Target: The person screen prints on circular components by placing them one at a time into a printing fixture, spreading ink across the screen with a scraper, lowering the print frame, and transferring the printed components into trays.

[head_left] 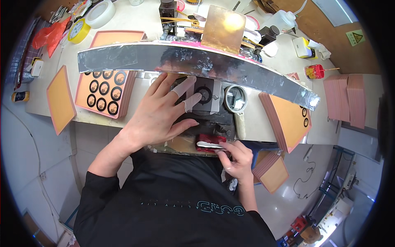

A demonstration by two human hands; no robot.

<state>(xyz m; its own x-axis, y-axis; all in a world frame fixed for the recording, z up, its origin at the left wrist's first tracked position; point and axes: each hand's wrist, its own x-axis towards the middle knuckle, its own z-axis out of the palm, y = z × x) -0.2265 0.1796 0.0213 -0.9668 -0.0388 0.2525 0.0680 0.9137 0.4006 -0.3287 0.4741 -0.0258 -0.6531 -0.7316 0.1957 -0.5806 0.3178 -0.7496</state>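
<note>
My left hand (164,107) lies palm down with its fingers spread over a dark work fixture (214,117), and pale coverings wrap two of its fingers. By those fingertips is a black ring-shaped piece (203,95) on a grey plate. At the fixture's near edge, my right hand (238,158) pinches a slim white strip-like thing (209,144), whose exact kind I cannot make out. It rests over a dark red pad (204,137). A magnifying glass (236,99) with a pale handle lies just right of the fixture.
A long reflective bar (144,58) crosses above the fixture. Left stands a stack of trays (84,96) bearing several black rings; another tray stack (284,123) stands right. Farther back are a gold-coloured plate (223,29), tape rolls (79,31), a plastic bottle (283,20) and a red cup (314,71).
</note>
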